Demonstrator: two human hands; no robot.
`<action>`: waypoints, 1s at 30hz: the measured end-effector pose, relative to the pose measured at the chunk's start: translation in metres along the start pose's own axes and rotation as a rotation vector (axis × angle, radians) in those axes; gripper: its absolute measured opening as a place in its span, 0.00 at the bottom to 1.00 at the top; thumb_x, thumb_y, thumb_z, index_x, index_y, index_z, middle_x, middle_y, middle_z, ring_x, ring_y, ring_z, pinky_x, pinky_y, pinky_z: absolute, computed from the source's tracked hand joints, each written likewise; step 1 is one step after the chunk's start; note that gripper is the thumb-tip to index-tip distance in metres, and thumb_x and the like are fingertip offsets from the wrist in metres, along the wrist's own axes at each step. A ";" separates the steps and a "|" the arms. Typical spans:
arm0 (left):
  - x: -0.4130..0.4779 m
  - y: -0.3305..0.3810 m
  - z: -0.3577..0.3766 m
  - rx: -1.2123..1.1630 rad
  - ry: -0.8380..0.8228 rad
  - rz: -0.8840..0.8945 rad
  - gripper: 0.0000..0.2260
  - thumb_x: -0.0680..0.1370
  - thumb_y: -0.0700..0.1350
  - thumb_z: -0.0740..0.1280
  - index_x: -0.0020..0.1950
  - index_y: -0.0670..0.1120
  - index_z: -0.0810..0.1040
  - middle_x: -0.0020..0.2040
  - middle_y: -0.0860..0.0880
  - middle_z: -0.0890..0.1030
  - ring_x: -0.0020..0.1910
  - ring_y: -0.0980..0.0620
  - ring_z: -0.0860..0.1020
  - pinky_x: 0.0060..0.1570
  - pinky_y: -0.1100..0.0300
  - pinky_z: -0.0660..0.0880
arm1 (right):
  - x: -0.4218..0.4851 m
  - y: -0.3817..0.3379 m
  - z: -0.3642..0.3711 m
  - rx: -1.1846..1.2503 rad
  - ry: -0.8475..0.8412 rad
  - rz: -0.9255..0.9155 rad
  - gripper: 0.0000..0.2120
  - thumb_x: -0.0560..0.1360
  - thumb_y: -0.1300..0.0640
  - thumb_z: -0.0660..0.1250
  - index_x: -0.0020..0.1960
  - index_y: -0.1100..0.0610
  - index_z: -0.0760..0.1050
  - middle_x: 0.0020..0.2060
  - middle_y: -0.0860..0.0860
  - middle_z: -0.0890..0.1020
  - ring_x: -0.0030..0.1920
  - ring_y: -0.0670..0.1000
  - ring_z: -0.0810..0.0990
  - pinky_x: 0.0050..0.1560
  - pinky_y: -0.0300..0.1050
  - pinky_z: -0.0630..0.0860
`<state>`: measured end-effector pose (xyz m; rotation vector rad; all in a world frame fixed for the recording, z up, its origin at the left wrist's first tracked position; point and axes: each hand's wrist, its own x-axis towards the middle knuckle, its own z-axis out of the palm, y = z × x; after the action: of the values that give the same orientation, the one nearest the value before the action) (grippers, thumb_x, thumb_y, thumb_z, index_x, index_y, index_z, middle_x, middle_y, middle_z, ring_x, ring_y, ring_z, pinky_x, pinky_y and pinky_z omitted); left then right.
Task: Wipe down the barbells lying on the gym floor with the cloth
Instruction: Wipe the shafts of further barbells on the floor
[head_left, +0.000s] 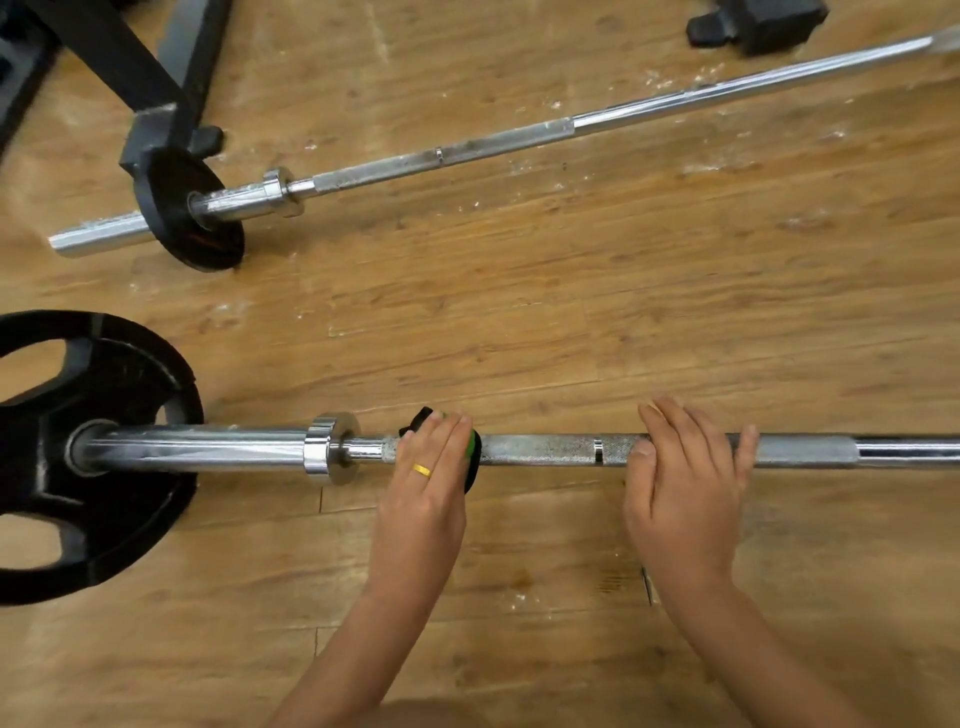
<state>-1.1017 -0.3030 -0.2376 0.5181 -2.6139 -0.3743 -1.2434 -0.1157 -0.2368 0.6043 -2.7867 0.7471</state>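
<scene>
In the head view, two barbells are seen lying on the wooden floor (519, 322). The near barbell (550, 451) is laid straight across the lower part of the picture, and a large black weight plate (104, 467) is carried on its left sleeve, inside a chrome collar (330, 448).

A black-and-green cloth (471, 452) is pressed onto the knurled shaft just right of that collar by the left hand (428, 467). The fingers are laid nearly straight over the cloth and across the bar. The thumb is hidden, so a full grip cannot be confirmed. A gold ring (422, 470) is worn on this hand.

The right hand (685, 483) is laid on the same shaft, further to the right and apart from the cloth. Its fingers are spread flat over the bar, and the thumb tip is set against the bar's near side. Nothing else is held in it.

The far barbell (467, 148) is laid at a slant across the upper part, well apart from both hands. A small black plate (176, 208) is fitted on its left sleeve, beside the foot of a black frame (156, 78).
</scene>
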 end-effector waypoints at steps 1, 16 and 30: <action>-0.001 -0.001 -0.001 -0.014 -0.009 0.015 0.24 0.74 0.25 0.68 0.69 0.39 0.75 0.67 0.43 0.77 0.69 0.42 0.74 0.70 0.43 0.69 | 0.000 -0.002 0.002 0.007 0.019 0.015 0.21 0.80 0.55 0.54 0.64 0.60 0.80 0.64 0.53 0.80 0.68 0.55 0.73 0.79 0.57 0.45; 0.002 -0.009 0.000 -0.061 0.034 0.108 0.18 0.77 0.27 0.64 0.66 0.37 0.78 0.65 0.42 0.79 0.68 0.44 0.74 0.67 0.41 0.71 | 0.002 -0.019 0.006 -0.054 0.017 0.085 0.22 0.79 0.54 0.53 0.64 0.59 0.79 0.64 0.51 0.80 0.68 0.56 0.72 0.79 0.59 0.41; 0.007 -0.010 0.003 -0.094 0.076 0.079 0.19 0.79 0.34 0.57 0.66 0.38 0.77 0.64 0.42 0.80 0.65 0.43 0.76 0.66 0.43 0.72 | -0.007 -0.039 0.000 -0.153 -0.234 -0.216 0.23 0.84 0.48 0.49 0.71 0.55 0.72 0.69 0.51 0.75 0.75 0.54 0.64 0.76 0.56 0.43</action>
<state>-1.1058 -0.3138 -0.2409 0.3882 -2.5207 -0.4410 -1.2203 -0.1437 -0.2218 0.9993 -2.8847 0.4402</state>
